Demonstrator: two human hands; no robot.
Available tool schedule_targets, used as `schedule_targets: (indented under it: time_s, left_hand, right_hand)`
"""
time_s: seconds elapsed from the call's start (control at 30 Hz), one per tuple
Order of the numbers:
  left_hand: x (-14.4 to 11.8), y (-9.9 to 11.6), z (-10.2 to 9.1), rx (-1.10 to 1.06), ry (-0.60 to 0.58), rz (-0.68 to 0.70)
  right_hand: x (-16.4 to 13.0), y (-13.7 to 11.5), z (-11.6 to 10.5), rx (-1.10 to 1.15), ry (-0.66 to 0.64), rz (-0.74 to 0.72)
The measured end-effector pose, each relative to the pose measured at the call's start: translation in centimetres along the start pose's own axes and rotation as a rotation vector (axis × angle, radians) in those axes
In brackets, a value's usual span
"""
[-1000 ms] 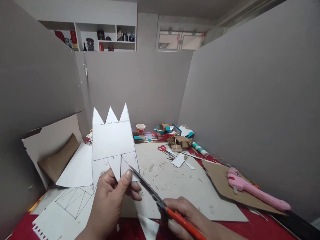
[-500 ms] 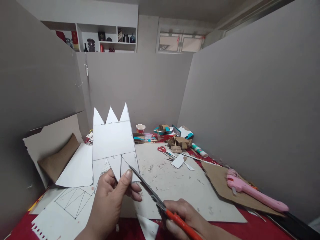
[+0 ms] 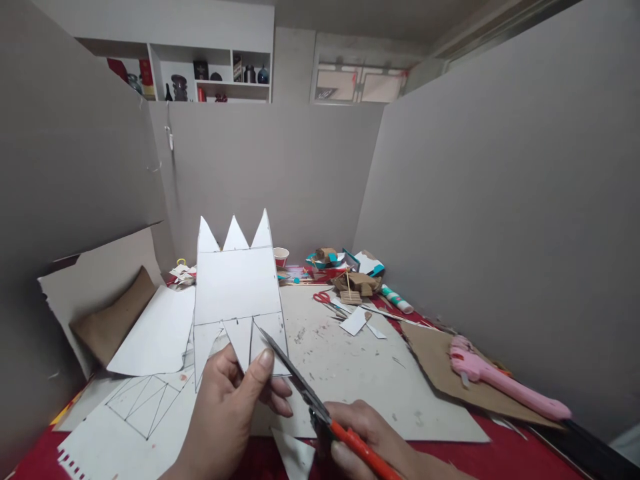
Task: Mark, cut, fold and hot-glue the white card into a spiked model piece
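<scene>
So the white spiky cutout (image 3: 237,283) has slid a bit to the right along with the left hand compared to half a second ago, enough that it now covers part of the paper cup (image 3: 283,257), and the blade tip sits closer to the top of its pencilled line. Nearest the edge there's a triangular white scrap (image 3: 295,455) lying on the red cloth (image 3: 260,460). The right hand (image 3: 370,427) is wrapped around the orange-handled scissors (image 3: 319,408), blades slanting up and left onto the lower part of the cutout. The left hand (image 3: 230,393) has that lower part pinched, thumb in front and fingers behind, holding the piece upright above the pale work board (image 3: 365,393). Three points stick up along its top. Off to the left is a sheet with triangles drawn on it (image 3: 115,433), torn holes down one edge; over on the right a pink glue gun (image 3: 510,385) lies across some brown cardboard (image 3: 433,360). Further back you've got red-handled scissors (image 3: 322,297) by some white offcuts (image 3: 355,321), then a green-and-white tube (image 3: 397,299), and way behind the grey partition, a white shelf (image 3: 233,84) full of knick-knacks.
</scene>
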State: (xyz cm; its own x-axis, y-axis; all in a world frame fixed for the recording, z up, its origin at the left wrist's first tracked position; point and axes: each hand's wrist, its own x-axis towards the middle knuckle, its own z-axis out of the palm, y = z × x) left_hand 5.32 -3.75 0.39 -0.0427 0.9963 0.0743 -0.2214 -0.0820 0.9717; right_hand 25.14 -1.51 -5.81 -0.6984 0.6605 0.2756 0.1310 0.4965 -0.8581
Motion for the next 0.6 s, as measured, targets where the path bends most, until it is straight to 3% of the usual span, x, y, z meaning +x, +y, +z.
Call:
schedule_targets:
  time_s: [0.47, 0.6]
  left_hand:
    - [0.1, -0.1, 0.0, 0.003, 0.017, -0.011]
    - [0.3, -0.4, -0.2, 0.021, 0.068, 0.048]
  right_hand:
    - [-0.1, 1.2, 0.5, 0.018, 0.037, -0.059]
    - [-0.2, 1.1, 0.4, 0.026, 0.021, -0.039]
